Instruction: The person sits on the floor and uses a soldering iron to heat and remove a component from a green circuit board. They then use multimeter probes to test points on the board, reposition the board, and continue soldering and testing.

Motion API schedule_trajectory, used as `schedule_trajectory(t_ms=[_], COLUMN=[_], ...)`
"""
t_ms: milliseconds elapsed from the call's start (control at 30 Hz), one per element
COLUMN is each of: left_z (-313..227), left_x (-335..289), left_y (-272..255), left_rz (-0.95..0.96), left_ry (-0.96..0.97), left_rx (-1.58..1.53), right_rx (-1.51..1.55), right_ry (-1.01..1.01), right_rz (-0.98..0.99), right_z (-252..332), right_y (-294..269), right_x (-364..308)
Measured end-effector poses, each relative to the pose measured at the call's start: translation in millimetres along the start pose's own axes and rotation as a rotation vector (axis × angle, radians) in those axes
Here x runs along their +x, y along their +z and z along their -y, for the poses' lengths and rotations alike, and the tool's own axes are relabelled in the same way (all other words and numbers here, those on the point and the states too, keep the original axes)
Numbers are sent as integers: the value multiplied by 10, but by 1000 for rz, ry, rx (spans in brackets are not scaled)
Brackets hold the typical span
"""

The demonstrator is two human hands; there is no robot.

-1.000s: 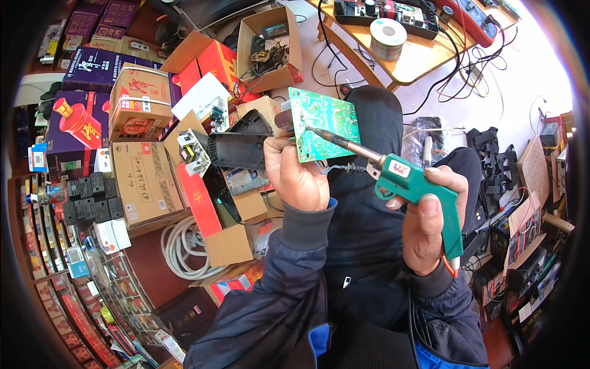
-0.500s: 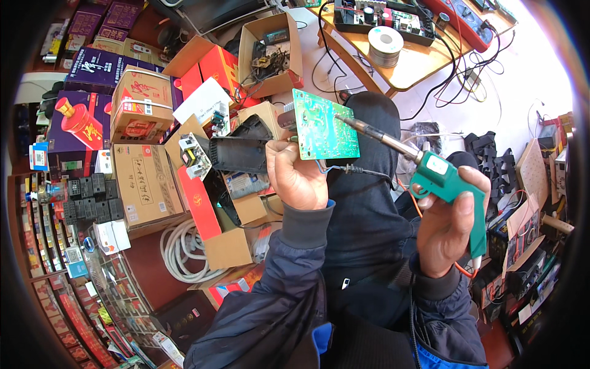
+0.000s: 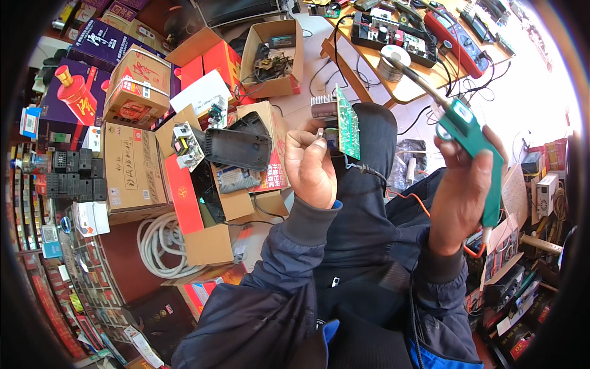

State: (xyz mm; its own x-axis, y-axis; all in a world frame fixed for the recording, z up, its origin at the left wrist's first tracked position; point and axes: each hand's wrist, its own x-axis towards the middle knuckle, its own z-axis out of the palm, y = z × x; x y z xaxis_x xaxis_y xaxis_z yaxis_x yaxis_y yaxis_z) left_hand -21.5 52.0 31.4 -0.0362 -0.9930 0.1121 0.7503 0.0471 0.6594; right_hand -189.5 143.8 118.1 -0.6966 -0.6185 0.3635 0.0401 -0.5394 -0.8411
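- Board (image 3: 348,126): green, turned nearly edge-on, pale dots on its right face, bulky parts on its left; held up over the leg (image 3: 378,135).
- Left hand (image 3: 312,167): fingers curled, pinching the board's left side.
- Right hand (image 3: 462,190): wrapped around the green, pistol-shaped iron (image 3: 466,128).

I had two hands up, left hand (image 3: 314,167) and right hand (image 3: 458,197): one soldering gun (image 3: 462,124), one larger circuit board (image 3: 348,128)! On my left, I counted two smaller boards (image 3: 186,147), one pale coil (image 3: 149,249); up ahead, one solder spool (image 3: 387,72), one red multimeter (image 3: 453,38)!
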Motion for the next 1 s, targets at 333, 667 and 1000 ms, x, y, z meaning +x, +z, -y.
schedule_trajectory(t_ms=[333,667,1000], left_z=[49,63,67], left_x=[-143,-133,-138], left_y=[178,179,230], left_rz=[149,187,154], left_ry=[29,54,27], left_rx=[107,208,277], right_rx=[-102,-83,-186], right_ry=[-93,-124,-150], right_rz=[201,256,253], right_z=[-398,-578,-558], right_y=[713,745,741], right_x=[213,198,141])
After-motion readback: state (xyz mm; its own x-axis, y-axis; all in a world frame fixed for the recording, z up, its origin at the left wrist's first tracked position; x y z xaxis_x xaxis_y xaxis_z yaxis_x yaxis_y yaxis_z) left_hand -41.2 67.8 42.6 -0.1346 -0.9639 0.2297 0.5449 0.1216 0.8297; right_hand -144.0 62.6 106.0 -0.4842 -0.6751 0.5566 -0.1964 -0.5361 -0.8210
